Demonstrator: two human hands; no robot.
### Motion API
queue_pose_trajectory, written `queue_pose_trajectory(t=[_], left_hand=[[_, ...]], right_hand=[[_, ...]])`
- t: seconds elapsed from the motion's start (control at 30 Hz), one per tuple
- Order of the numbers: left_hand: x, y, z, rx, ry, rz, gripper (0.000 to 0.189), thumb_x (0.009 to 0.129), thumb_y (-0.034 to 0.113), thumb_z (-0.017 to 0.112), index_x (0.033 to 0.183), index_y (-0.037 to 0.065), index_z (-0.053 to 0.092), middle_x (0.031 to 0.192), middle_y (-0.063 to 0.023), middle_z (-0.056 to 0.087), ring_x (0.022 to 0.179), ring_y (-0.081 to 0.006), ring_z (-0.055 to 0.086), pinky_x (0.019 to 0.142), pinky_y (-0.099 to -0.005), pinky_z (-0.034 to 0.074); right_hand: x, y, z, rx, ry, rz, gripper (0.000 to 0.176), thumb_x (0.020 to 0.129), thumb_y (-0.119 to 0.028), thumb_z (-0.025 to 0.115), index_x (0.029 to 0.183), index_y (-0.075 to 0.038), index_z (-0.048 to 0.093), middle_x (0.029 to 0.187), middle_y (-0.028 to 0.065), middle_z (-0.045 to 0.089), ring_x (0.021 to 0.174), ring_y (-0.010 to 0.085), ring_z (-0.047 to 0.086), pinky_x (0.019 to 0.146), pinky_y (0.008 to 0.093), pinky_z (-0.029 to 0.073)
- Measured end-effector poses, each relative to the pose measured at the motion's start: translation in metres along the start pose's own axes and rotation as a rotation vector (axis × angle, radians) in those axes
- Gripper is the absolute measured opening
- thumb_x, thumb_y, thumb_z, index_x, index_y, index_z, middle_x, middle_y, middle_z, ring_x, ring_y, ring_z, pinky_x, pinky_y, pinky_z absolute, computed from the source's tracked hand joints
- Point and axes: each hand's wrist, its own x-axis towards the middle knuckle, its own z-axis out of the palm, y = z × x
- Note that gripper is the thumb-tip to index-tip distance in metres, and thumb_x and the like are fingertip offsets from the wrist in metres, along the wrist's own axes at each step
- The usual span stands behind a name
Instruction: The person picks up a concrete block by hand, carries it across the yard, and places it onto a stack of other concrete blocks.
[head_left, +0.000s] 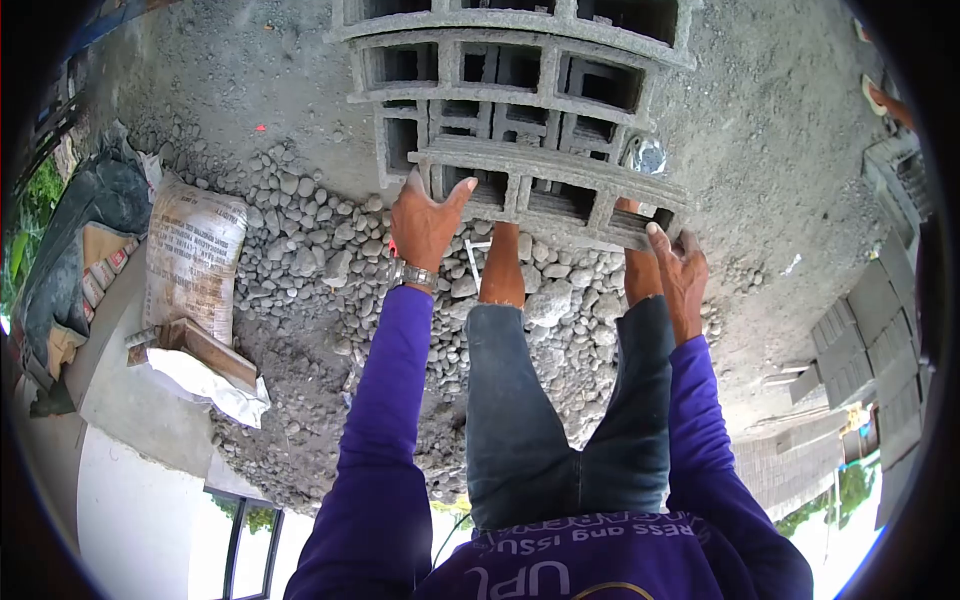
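A grey hollow concrete block (565,174) is held in front of my legs, its openings facing me. My left hand (428,222) grips its left end, with the thumb at the edge of an opening and most fingers hidden behind. The right end is in my right hand (682,275), its thumb on the block's near edge. Just beyond it, and partly hidden by it, more hollow blocks (500,62) stand in rows, openings up. From this view I cannot tell whether the held block touches them.
Loose stones (310,225) cover the ground around my legs. A stained white sack (192,255) lies to the left, near a wooden piece (205,352) and a dark sheet (75,225). Stacked blocks (880,330) stand at the right. Part of another person (888,103) shows at the upper right.
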Motion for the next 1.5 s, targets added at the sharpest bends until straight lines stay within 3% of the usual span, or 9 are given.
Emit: queue_pose_trajectory(t=[0.03,0.13,0.3,0.53,0.87,1.27,1.33,1.37,1.5], left_hand=[[0.001,-0.002,0.02,-0.064,0.177,-0.002,0.049,0.077,0.042,0.075,0.094,-0.003,0.063,0.073,-0.0254,0.065,0.074,-0.0429,0.064,0.071,-0.0465,0.048],[-0.004,-0.003,0.044,-0.055,0.41,0.079,0.036,0.077,0.033,0.072,0.091,0.001,0.064,0.074,-0.0235,0.066,0.072,-0.0445,0.063,0.07,-0.0497,0.047],[0.0,0.002,0.033,-0.064,0.237,-0.098,0.033,0.076,0.029,0.072,0.093,0.001,0.067,0.08,-0.0224,0.068,0.078,-0.0428,0.065,0.071,-0.05,0.049],[0.014,-0.012,0.039,-0.056,0.198,-0.051,0.04,0.07,0.033,0.08,0.087,-0.001,0.067,0.076,-0.0232,0.068,0.073,-0.0423,0.067,0.066,-0.0462,0.051],[0.0,0.001,0.03,-0.082,0.251,-0.026,0.031,0.071,0.026,0.077,0.084,-0.001,0.069,0.078,-0.024,0.068,0.073,-0.0425,0.066,0.07,-0.0461,0.05],[0.008,-0.017,-0.03,-0.244,0.189,-0.002,0.028,0.072,0.024,0.075,0.079,-0.002,0.065,0.071,-0.0231,0.066,0.07,-0.044,0.064,0.065,-0.0474,0.05],[0.029,-0.024,-0.043,-0.242,0.248,0.026,0.027,0.075,0.022,0.076,0.082,-0.003,0.068,0.07,-0.0174,0.069,0.064,-0.03,0.067,0.063,-0.0388,0.05],[0.044,-0.027,-0.048,-0.302,0.311,0.065,0.032,0.07,0.026,0.077,0.074,-0.003,0.064,0.071,-0.0242,0.065,0.069,-0.0433,0.065,0.063,-0.0483,0.049],[0.093,-0.019,-0.079,-0.192,0.352,0.069,0.034,0.069,0.028,0.078,0.072,-0.003,0.064,0.071,-0.0249,0.065,0.069,-0.0439,0.065,0.063,-0.0488,0.049]], right_hand=[[0.003,0.005,0.01,-0.078,0.13,-0.173,0.052,0.085,-0.045,0.069,0.087,0.006,0.062,0.077,0.026,0.062,0.077,0.0362,0.066,0.064,0.0456,0.048],[0.02,0.022,0.021,-0.172,0.238,-0.246,0.045,0.089,-0.039,0.066,0.097,0.005,0.064,0.082,0.0238,0.066,0.075,0.0277,0.065,0.068,0.0381,0.05],[0.019,0.024,0.023,0.047,0.205,-0.132,0.038,0.086,-0.033,0.068,0.094,0.004,0.065,0.077,0.0196,0.067,0.071,0.0271,0.066,0.066,0.0368,0.05],[0.031,0.02,0.035,-0.153,0.269,0.037,0.043,0.077,-0.04,0.074,0.086,0.001,0.067,0.073,0.0187,0.068,0.07,0.0325,0.067,0.066,0.0401,0.05],[0.027,0.035,0.024,-0.22,0.367,-0.192,0.035,0.076,-0.031,0.071,0.073,0.002,0.062,0.061,0.0212,0.061,0.063,0.04,0.063,0.059,0.0453,0.049],[-0.007,-0.038,0.001,-0.156,0.343,-0.155,0.032,0.075,-0.029,0.071,0.074,0.002,0.063,0.065,0.0211,0.061,0.06,0.0372,0.06,0.059,0.045,0.047],[0.008,-0.053,0.004,-0.16,0.356,-0.178,0.032,0.076,-0.029,0.07,0.075,0.002,0.063,0.066,0.0211,0.061,0.06,0.0369,0.06,0.06,0.0447,0.047],[0.016,-0.066,0.006,-0.178,0.362,-0.221,0.033,0.076,-0.03,0.07,0.074,0.002,0.062,0.066,0.0211,0.061,0.06,0.0366,0.061,0.059,0.0447,0.047],[0.042,-0.122,0.005,-0.22,0.357,-0.251,0.036,0.075,-0.032,0.07,0.07,0.003,0.06,0.065,0.021,0.061,0.06,0.0358,0.061,0.058,0.0446,0.047]])
